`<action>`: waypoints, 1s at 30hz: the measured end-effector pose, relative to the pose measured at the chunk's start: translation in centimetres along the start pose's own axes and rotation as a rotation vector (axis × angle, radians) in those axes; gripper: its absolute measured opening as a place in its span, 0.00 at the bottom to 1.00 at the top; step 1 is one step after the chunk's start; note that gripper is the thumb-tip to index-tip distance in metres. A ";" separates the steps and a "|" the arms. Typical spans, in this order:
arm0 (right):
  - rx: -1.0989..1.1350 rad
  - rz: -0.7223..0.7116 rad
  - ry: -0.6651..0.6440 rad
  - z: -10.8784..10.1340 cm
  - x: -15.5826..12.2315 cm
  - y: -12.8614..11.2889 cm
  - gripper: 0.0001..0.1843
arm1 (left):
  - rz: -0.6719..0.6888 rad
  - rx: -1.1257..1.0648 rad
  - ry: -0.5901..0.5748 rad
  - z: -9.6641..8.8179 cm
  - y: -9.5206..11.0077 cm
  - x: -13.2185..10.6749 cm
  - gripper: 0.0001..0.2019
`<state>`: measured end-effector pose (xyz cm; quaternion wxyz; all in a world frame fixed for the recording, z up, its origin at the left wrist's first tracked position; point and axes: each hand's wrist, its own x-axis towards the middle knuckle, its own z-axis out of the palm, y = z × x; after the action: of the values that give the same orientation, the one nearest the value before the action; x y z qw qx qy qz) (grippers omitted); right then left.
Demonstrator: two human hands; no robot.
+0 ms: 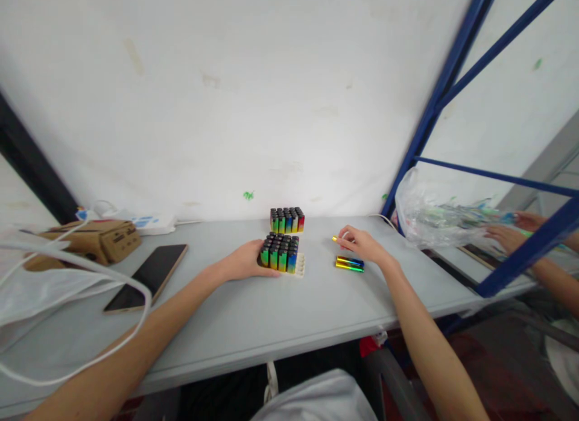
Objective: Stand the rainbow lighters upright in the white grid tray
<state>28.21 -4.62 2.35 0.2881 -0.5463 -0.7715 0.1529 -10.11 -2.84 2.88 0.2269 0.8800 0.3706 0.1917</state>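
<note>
My left hand [246,262] rests on the grey table [253,318] with its fingers curled against the left side of a white tray [300,267] filled with several rainbow-coloured lighters [280,252]. My right hand [364,243] pinches one lighter [335,239] lying just above the table. Two more lighters [349,263] lie side by side below that hand. A second full block of lighters [287,219] stands farther back near the wall.
A phone [147,276] lies face up at the left, beside a cardboard box [90,240], a power strip [145,223] and white cables [67,324]. A blue metal frame [434,101] rises at the right. Beyond it lie a plastic bag [434,216] and another person's hands [506,234].
</note>
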 end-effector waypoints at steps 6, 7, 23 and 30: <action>0.073 -0.031 0.196 0.7 0.7 -1.2 0.18 | 0.001 -0.025 0.010 0.0 0.1 -0.1 0.37; 0.117 -0.021 0.211 1.0 0.9 -1.3 0.18 | -0.002 -0.036 0.012 0.0 0.1 -0.1 0.36; 0.598 -0.044 0.293 3.9 4.1 -7.2 0.30 | 0.045 0.009 0.033 0.1 -0.1 -0.1 0.35; 0.674 -0.080 0.087 7.0 5.9 -8.5 0.29 | 0.035 -0.005 0.020 0.1 -0.1 -0.1 0.34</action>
<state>16.04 -1.58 3.16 0.4908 -0.3958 -0.6854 0.3642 -10.12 -2.89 2.72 0.2219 0.8838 0.3571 0.2052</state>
